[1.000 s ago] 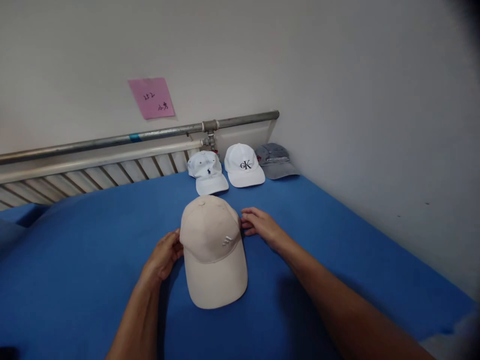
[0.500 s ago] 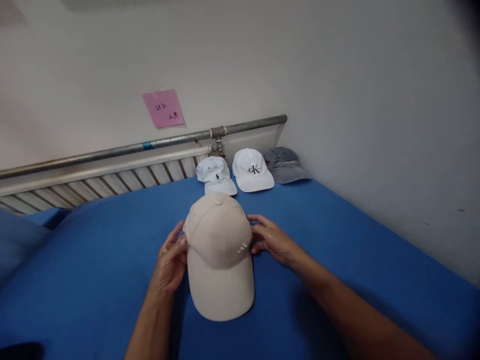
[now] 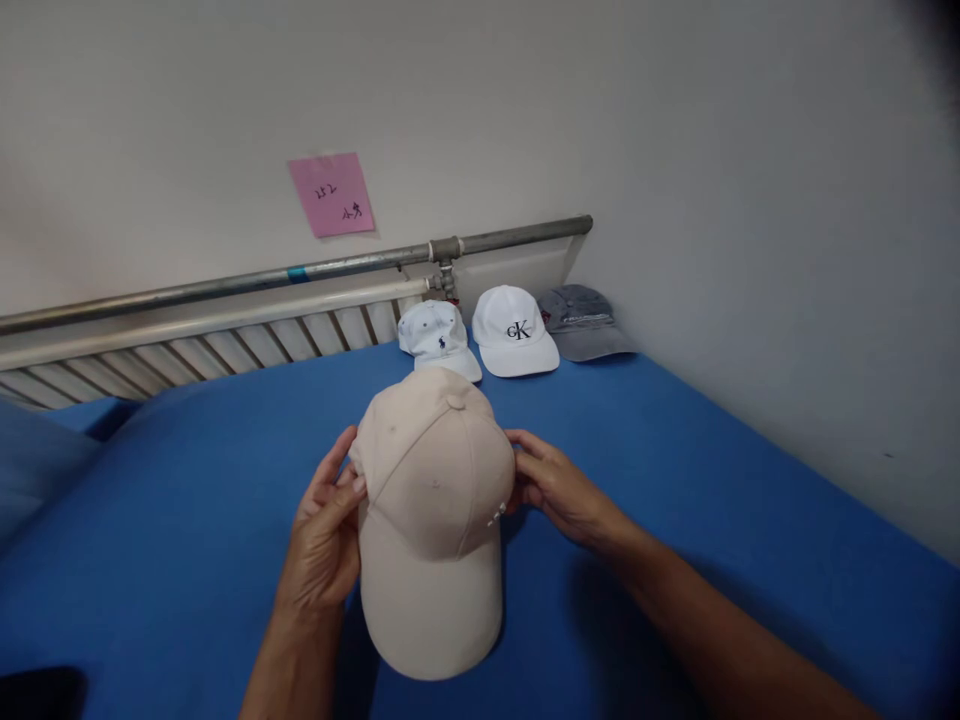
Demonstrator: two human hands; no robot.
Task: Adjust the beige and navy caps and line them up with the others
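Note:
A beige baseball cap [image 3: 435,510] is held above the blue surface, its brim pointing down toward me and its crown facing up. My left hand [image 3: 326,525] pinches the cap's left edge, thumb in front and fingers partly behind. On the other side my right hand [image 3: 551,485] grips the right edge; some of its fingertips are hidden behind the cap. Behind it stand a white cap with a small dark logo [image 3: 439,340], a white cap with black letters [image 3: 517,332] and a dark grey cap [image 3: 586,322], side by side.
The blue sheet-like surface [image 3: 202,480] reaches back to a white radiator [image 3: 247,347] and a metal pipe [image 3: 360,263]. A pink paper note [image 3: 331,195] sticks to the wall. Another wall [image 3: 787,300] rises along the right side. A dark object [image 3: 41,693] shows at lower left.
The beige cap has come closer to me and tilted, showing more of its top. Both hands moved with it, still at its sides. The view has shifted slightly.

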